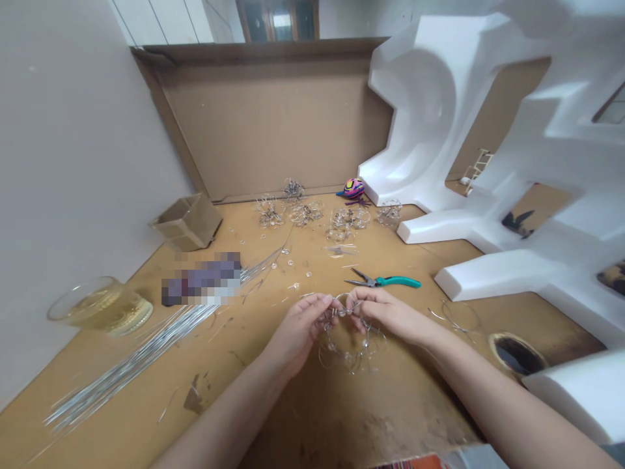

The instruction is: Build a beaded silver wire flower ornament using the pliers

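Left hand (299, 332): fingers curled and closed, pinching the top of the wire piece
Right hand (390, 314): fingers nearly closed, gripping the same top loop from the other side
Looped silver wire piece with clear beads (352, 348): held between both hands above the tan wooden board (312, 417), its loops hanging free of the surface
Teal-handled steel needle-nose pliers (383, 281): lying just beyond the hands, within easy reach
Long straight silver wires (129, 355): fanned out on the board, left of the hands

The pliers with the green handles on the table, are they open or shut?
Open: the needle-nose pliers lie with their two thin jaws spread apart at the tips, not pressed together.
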The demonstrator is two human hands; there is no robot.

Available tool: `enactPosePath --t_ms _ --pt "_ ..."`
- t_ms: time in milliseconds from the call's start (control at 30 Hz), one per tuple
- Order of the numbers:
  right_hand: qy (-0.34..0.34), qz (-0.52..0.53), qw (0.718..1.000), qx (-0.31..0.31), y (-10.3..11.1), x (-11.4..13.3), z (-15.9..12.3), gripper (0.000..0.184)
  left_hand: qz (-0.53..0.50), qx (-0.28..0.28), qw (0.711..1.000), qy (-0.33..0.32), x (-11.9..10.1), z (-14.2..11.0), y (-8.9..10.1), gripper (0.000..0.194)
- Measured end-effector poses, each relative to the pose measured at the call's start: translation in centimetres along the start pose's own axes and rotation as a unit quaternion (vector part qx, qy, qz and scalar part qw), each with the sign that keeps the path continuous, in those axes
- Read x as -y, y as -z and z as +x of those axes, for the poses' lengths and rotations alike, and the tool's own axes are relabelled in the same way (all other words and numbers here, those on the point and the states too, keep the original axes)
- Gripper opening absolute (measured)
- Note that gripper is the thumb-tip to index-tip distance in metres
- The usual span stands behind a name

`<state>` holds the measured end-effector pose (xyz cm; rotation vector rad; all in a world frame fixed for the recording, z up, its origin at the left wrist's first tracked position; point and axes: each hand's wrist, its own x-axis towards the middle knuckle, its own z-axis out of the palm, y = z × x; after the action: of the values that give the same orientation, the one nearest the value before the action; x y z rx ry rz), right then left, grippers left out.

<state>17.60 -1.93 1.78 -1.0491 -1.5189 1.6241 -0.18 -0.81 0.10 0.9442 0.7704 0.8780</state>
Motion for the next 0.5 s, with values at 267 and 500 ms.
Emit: enactPosePath --t_ms 267,500 --pt "0.005 0.015 1.000 0.004 0.01 -0.10 0.04 0.006 0.017 0.007 1.000 -0.010 -0.21 -0.24 -0.07 0.021" --pt "0.000 0.034 0.999 0.003 0.04 -0.34 0.06 0.006 -0.005 0.025 1.000 -0.010 -0.14 -0.25 -0.03 0.019"
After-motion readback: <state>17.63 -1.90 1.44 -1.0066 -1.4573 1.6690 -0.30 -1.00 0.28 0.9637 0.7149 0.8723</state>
